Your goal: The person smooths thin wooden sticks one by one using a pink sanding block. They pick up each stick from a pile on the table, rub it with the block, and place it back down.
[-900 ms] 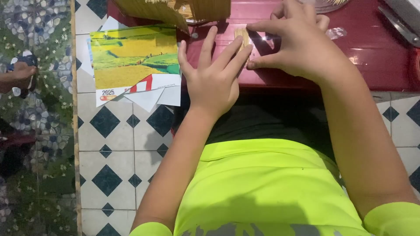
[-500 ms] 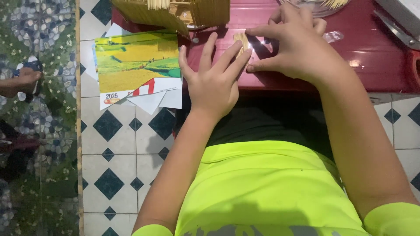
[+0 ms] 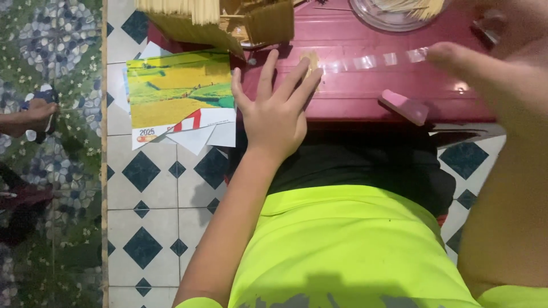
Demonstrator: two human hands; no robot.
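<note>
Right hand [image 3: 485, 68] has pulled away toward 3 o'clock, pinching a strip of clear tape [image 3: 371, 60], now stretched across the red worktop [image 3: 354, 97]. Left hand [image 3: 277, 111] still flat, fingers open, pinning the tape's other end at 12 o'clock. Earlier both hands were bunched together.

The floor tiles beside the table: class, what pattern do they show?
White floor tiles with dark blue diamonds, seen clearly in the head view.

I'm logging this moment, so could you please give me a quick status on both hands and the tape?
Left hand flat on red table, pinning tape end. Right hand pulling clear tape strip taut. Pink block near table edge, clear of tape.
</note>
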